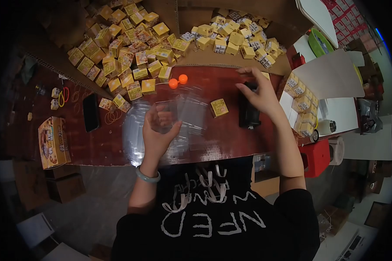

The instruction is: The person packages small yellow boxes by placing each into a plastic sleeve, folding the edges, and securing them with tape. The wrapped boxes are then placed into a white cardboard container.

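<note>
My left hand (160, 128) is closed around a clear plastic bag (169, 114), whose see-through film lies over its curled fingers. Beneath it spreads a stack of clear plastic bags (135, 130) on the dark red table. My right hand (259, 89) is held above a black device (249, 111), thumb and fingers apart with nothing between them. Between the two hands, a small yellow box (219, 108) rests on the tabletop.
Two orange balls (174, 83) sit beyond the bags. Many small yellow boxes (135, 58) are heaped in a cardboard carton at the back left, with another heap (235, 38) at the back right. A black phone (91, 113) and a larger printed box (54, 142) lie left. Boxes (305, 106) stand in rows right.
</note>
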The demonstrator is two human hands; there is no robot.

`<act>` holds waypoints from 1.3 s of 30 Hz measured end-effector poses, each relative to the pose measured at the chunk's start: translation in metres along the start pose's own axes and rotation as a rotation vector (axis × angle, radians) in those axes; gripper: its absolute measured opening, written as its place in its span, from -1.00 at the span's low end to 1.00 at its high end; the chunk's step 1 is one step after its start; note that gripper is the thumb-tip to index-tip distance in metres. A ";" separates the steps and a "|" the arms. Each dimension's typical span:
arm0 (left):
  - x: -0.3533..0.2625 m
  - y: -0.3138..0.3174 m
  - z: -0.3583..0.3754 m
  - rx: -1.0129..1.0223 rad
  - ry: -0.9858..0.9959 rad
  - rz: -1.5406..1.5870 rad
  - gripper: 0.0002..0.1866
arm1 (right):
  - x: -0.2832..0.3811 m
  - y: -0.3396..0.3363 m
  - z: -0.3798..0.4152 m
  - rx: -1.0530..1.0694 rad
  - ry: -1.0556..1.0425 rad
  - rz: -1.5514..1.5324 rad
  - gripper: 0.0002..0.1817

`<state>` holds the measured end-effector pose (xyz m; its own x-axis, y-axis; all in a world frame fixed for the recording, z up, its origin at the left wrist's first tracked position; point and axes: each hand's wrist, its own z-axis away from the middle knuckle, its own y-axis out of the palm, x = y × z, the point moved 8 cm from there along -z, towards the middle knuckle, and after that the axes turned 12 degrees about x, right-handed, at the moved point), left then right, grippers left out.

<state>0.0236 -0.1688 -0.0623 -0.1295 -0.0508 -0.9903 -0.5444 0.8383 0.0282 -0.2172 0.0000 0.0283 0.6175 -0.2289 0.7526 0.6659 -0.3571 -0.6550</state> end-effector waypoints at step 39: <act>-0.042 0.057 0.005 -0.020 0.110 -0.545 -0.16 | 0.123 0.037 0.034 -0.136 -0.594 0.245 -0.52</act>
<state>0.0023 -0.1161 -0.0199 0.0901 -0.5318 -0.8421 -0.5726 0.6642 -0.4807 -0.1027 -0.0108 0.0942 0.8965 0.2070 0.3917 0.4420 -0.4786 -0.7587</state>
